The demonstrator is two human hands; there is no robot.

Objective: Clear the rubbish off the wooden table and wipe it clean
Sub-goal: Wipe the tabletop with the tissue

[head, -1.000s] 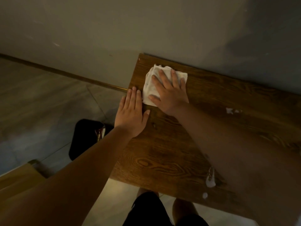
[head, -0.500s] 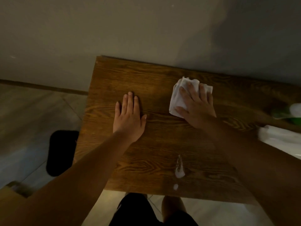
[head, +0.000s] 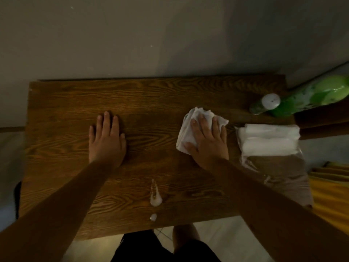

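the right hand lies flat, fingers spread, pressing a crumpled white tissue down onto the wooden table, right of the table's middle. the tissue sticks out past the fingertips and on the thumb side. the left hand is open too, palm down and holding nothing, resting on bare wood left of centre, well apart from the right.

just beside the right hand, on the table's right end, sits a clear plastic pack with a stack of folded white tissues in its far half; the near half of the pack looks slack and see-through, the wood showing through it. beyond the pack, at the far right corner, a green bottle with a white cap lies tilted, cap pointing towards the table's middle; what is in it cannot be told.

near the front edge, between the two forearms, a streak of pale spilled liquid sits on the wood, with a smaller drop just nearer the edge.
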